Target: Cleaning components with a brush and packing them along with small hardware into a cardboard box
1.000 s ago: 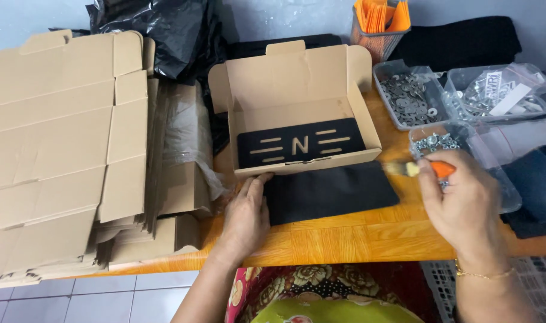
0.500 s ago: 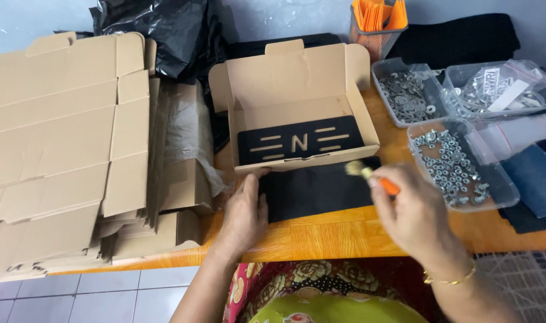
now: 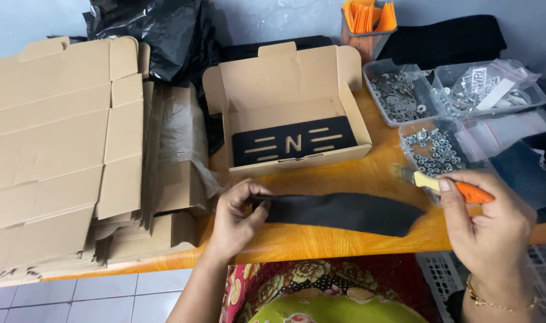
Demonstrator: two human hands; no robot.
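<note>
My left hand (image 3: 237,218) pinches the left end of a black flat panel (image 3: 345,212), lifted and tilted edge-on above the orange table (image 3: 321,176). My right hand (image 3: 488,230) grips a small brush with an orange handle (image 3: 470,192), its bristles pointing left just past the panel's right end. Behind the panel stands an open cardboard box (image 3: 288,113) with another black panel (image 3: 294,142) lying inside, cut through with bars and a letter shape.
A tall stack of flat cardboard blanks (image 3: 63,155) fills the left. Clear tubs of washers (image 3: 398,96), nuts (image 3: 437,149) and bagged hardware (image 3: 494,90) sit at right. An orange-filled mesh cup (image 3: 368,24) and black bags (image 3: 159,36) stand behind.
The black panel has been raised from flat on the table to tilted edge-on. My right hand with the brush came left over the panel, then moved back to its right end.
</note>
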